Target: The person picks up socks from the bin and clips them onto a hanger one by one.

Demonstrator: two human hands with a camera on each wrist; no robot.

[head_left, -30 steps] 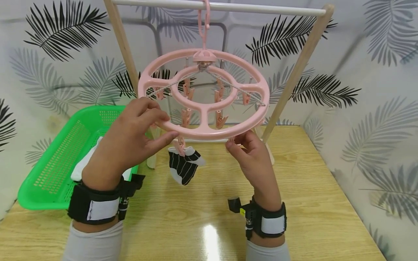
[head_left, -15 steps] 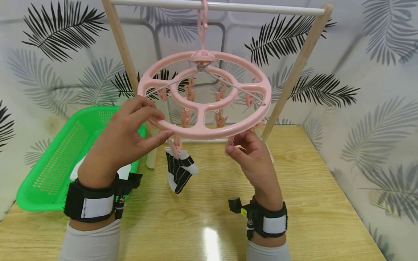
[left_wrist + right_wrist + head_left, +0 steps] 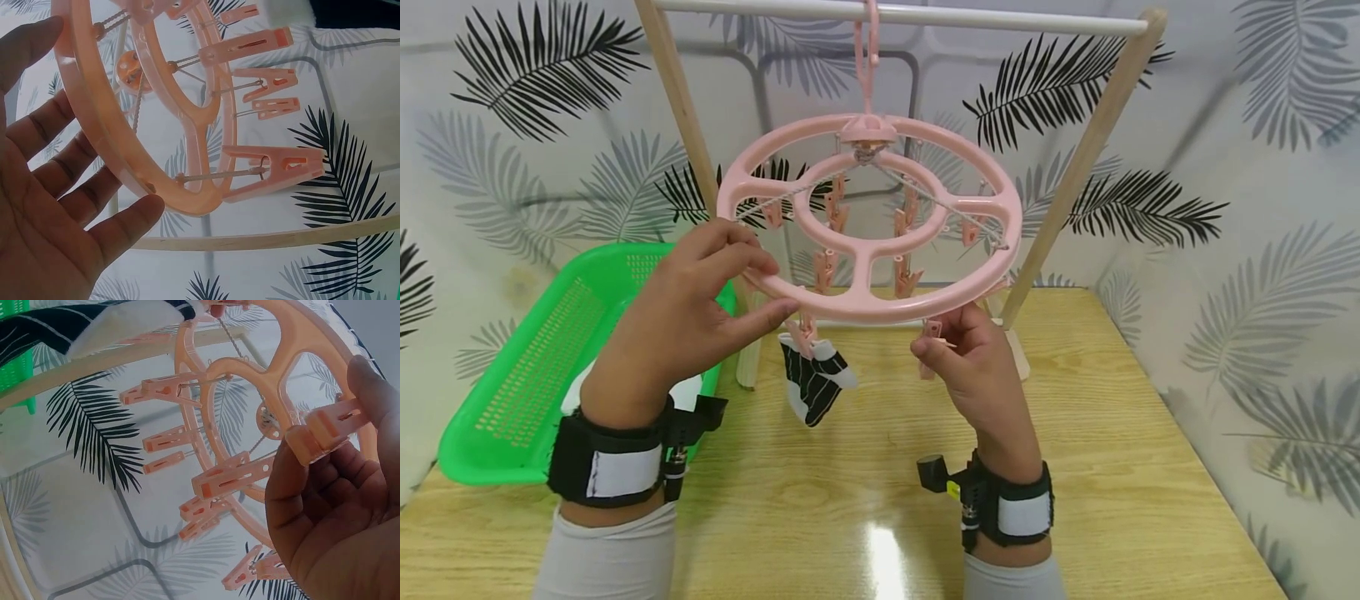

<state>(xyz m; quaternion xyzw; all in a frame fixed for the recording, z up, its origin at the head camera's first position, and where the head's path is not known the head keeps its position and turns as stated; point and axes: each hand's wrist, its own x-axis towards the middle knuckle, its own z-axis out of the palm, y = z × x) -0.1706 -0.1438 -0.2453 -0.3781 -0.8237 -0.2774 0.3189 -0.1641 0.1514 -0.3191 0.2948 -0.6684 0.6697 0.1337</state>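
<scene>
A round pink clip hanger (image 3: 880, 310) hangs from a rack by its hook. At its near left rim, my left hand (image 3: 658, 329) holds the ring, thumb in front and fingers behind. My right hand (image 3: 981, 375), below the near right rim, pinches a pink clothespin (image 3: 334, 425) between thumb and fingers. Nothing shows between that clothespin's jaws. From another clothespin (image 3: 802, 340), close to my left thumb, dangles a black-and-white striped sock (image 3: 814, 383). Several more clothespins (image 3: 275, 172) hang from the ring on short cords.
The rack has a white bar (image 3: 1000, 17) and wooden legs (image 3: 1086, 167). On the left of the wooden table (image 3: 820, 508) stands a green basket (image 3: 527, 350) with white cloth inside, partly hidden by my left arm. A leaf-patterned backdrop lies behind.
My left hand has shifted slightly left, and the clipped sock has swung left with the hanger. My right hand has moved a little left, showing more of its clothespin.
</scene>
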